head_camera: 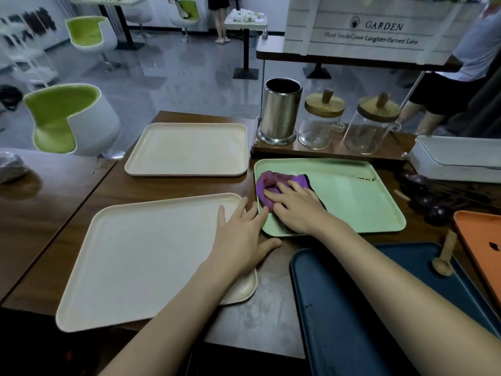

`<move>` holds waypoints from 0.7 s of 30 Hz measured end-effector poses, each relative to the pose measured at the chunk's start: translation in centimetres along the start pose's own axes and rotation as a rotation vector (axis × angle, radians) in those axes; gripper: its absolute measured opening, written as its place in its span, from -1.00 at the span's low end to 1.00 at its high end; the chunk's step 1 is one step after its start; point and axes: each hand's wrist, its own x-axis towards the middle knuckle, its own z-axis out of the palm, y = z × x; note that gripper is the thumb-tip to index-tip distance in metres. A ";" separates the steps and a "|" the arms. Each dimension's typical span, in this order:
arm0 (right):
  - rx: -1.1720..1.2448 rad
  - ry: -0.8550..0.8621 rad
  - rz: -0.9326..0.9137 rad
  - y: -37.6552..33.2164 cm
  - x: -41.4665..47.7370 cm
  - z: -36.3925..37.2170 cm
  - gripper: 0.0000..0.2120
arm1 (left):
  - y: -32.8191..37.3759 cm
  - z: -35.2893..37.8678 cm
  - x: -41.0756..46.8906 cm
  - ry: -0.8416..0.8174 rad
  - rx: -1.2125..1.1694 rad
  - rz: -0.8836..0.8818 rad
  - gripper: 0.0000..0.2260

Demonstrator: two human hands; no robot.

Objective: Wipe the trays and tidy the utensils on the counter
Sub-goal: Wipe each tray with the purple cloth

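Observation:
My right hand (296, 206) presses flat on a purple cloth (267, 183) at the left end of the green tray (360, 202), which carries a small dark smear near its far right. My left hand (241, 232) lies flat with straight fingers on the right edge of the near cream tray (141, 253), its fingertips touching the green tray's left rim. A second cream tray (187, 149) lies further back. A dark blue tray (341, 308) sits at the near right, with a wooden spoon (444, 257) lying on it. An orange tray (479, 240) is at the far right edge.
A steel utensil holder (280, 111) and two lidded glass jars (321, 119) (372, 124) stand on a raised wooden shelf behind the green tray. Dark spoons (428, 199) lie on the counter to the right, beside a white appliance (458, 158). Green chairs stand beyond the counter; a person stands at the right.

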 end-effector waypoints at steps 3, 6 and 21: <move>0.004 0.013 0.033 -0.3 1.0 -0.1 -0.51 | -0.3 -0.1 0.2 -0.025 0.054 0.028 -0.33; 0.006 0.044 0.079 -1.0 2.5 -0.3 -0.50 | -0.7 -0.7 0.5 -0.047 0.044 0.053 -0.42; 0.038 0.237 0.357 2.5 4.6 -0.1 -0.51 | -0.8 -1.3 0.1 -0.067 0.087 0.049 -0.50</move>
